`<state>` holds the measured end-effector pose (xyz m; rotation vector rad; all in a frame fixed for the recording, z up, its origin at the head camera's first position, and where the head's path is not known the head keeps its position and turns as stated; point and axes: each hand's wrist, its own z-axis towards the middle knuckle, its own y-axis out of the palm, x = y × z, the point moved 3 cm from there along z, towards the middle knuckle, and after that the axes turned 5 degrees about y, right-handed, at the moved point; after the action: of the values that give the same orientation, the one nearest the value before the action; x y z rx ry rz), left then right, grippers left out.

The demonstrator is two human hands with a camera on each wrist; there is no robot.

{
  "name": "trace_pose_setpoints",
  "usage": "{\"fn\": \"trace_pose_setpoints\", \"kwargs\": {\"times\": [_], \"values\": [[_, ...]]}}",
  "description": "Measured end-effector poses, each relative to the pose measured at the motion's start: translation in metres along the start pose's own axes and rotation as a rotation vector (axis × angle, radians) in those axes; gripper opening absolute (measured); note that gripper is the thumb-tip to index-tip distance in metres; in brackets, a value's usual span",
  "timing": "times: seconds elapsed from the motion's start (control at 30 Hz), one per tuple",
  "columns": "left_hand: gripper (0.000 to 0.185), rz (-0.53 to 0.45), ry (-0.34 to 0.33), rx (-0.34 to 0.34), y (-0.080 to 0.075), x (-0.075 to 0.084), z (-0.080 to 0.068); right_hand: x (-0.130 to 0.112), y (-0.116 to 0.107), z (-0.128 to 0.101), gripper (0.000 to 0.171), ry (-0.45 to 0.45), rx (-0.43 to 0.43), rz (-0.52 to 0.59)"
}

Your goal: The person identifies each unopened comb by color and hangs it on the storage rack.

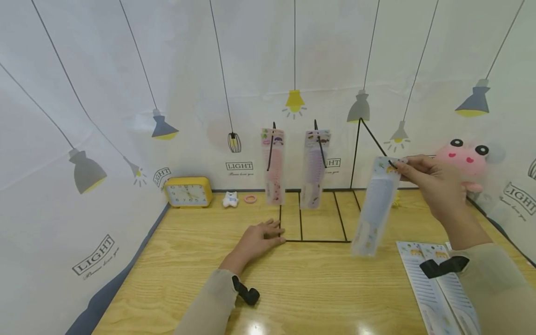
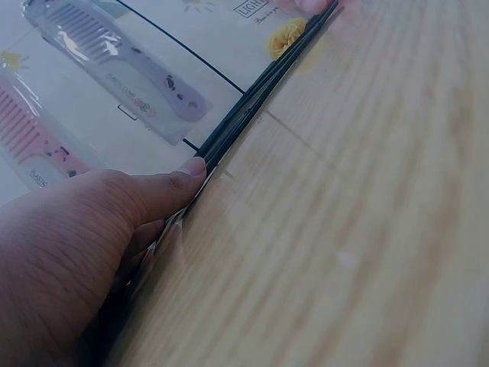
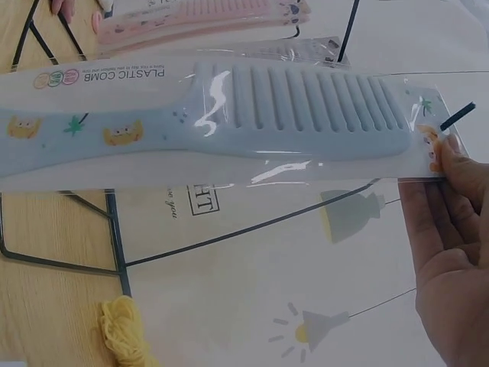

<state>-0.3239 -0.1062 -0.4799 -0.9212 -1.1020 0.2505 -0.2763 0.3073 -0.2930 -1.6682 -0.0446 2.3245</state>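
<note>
My right hand (image 1: 435, 181) pinches the packaged blue comb (image 1: 375, 204) at its top; a hook tip (image 3: 458, 115) protrudes through. My left hand (image 1: 257, 239) grips the black rack (image 1: 318, 241) at its front-left corner on the desk (image 1: 301, 288).

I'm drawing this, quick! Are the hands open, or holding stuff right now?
Left hand: holding the black rack at its base.
Right hand: pinching the packaged blue comb by its top.
</note>
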Motion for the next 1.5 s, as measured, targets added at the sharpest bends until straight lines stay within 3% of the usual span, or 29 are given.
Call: {"fn": "trace_pose_setpoints", "kwargs": {"times": [0.23,0.6,0.87,1.1,1.5], "values": [[0.043,0.025,0.001,0.009,0.001,-0.004,0.001,0.001,0.006,0.031,0.040,0.009,-0.019,-0.202],[0.046,0.025,0.012,-0.005,-0.001,-0.001,-0.002,-0.008,0.016,0.076,0.055,0.041,-0.076,-0.378],[0.051,0.057,0.032,0.002,0.002,0.001,-0.003,-0.011,0.027,0.084,0.060,0.070,-0.022,-0.440],[0.051,0.115,0.069,0.019,0.000,0.001,0.000,-0.018,0.031,0.091,0.058,0.031,0.019,-0.527],[0.057,0.194,0.090,0.039,-0.002,0.003,0.001,-0.013,0.022,0.081,0.064,0.063,0.083,-0.489]]}}
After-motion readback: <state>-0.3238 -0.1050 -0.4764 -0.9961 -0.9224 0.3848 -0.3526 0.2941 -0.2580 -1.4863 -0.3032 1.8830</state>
